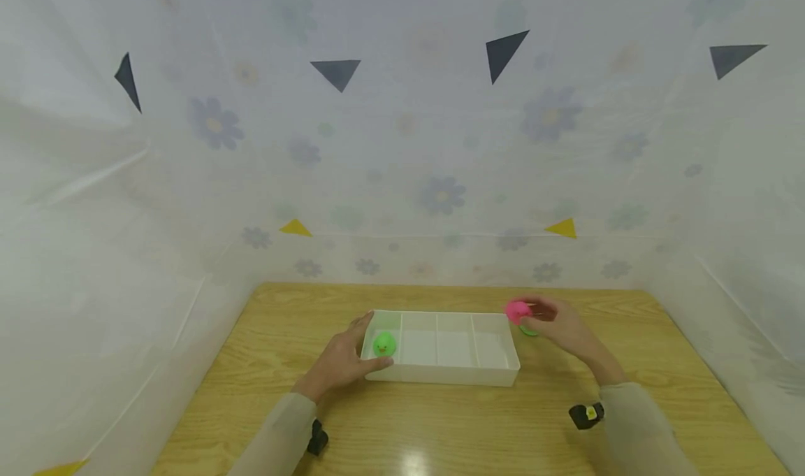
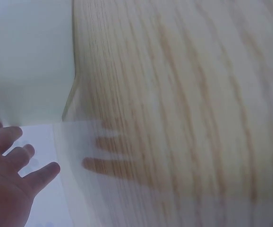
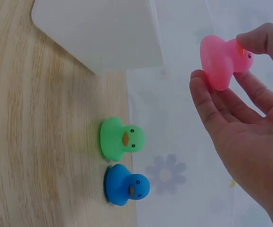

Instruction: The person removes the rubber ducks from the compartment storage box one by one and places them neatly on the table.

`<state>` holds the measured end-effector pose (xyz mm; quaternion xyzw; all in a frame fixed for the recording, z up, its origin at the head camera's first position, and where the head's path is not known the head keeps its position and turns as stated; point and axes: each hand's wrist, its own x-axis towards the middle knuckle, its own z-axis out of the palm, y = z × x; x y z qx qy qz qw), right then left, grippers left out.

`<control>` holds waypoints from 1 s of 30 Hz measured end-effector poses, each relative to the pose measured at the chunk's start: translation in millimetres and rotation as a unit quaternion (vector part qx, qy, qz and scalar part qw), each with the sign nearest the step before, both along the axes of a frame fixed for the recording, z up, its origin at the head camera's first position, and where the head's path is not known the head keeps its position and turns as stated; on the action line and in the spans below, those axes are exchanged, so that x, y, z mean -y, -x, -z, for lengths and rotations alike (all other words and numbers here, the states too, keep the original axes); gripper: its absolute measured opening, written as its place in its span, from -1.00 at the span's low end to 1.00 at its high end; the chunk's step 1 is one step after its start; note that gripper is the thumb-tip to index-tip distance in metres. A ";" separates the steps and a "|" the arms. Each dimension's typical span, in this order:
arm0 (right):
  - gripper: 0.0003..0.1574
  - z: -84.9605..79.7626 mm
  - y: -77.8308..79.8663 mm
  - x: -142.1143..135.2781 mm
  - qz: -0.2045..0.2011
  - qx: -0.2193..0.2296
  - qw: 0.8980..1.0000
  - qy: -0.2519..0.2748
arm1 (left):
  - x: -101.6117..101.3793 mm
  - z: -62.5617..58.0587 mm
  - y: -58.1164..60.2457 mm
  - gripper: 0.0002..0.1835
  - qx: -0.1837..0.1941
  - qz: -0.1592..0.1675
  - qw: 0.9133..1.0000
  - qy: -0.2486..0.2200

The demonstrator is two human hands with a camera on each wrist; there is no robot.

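Observation:
A white tray [image 1: 440, 374] with several compartments stands on the table. My left hand [image 1: 342, 357] holds its left end, thumb over the front rim and fingers at the back corner. A green rubber duck [image 1: 384, 344] sits in the leftmost compartment. Near the tray's right back corner, my right hand [image 1: 558, 322] pinches a pink rubber duck [image 3: 217, 61] between thumb and fingers, raised above the table. Below that hand, another green duck [image 3: 117, 138] stands beside a blue duck [image 3: 126, 185] on the table; in the head view the hand hides most of this pair.
The wooden table [image 1: 440, 434] ends at a pale flowered sheet [image 1: 402, 147] behind and at both sides. Dark and yellow triangles mark the sheet. A black wrist camera [image 1: 586, 415] shows at the right sleeve, another [image 1: 317, 437] at the left.

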<state>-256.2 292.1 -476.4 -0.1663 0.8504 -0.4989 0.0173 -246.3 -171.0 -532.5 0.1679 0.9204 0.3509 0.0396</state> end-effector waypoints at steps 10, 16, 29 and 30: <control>-0.31 -2.0 -0.5 -31.3 0.062 0.022 0.997 -0.045 | -0.1 -1.3 0.8 0.24 0.000 -0.003 1.000 0.003; -0.31 0.3 0.4 -49.0 0.088 0.007 0.994 -0.066 | 0.2 -0.7 0.3 0.25 -0.003 -0.002 1.000 0.003; -0.28 10.5 0.2 -75.1 0.116 0.001 0.991 -0.068 | -1.2 -1.0 -2.4 0.24 0.003 -0.003 1.000 0.001; -0.27 11.7 0.4 -76.5 0.120 0.001 0.990 -0.069 | -1.3 -1.5 -2.7 0.24 0.004 -0.003 1.000 0.000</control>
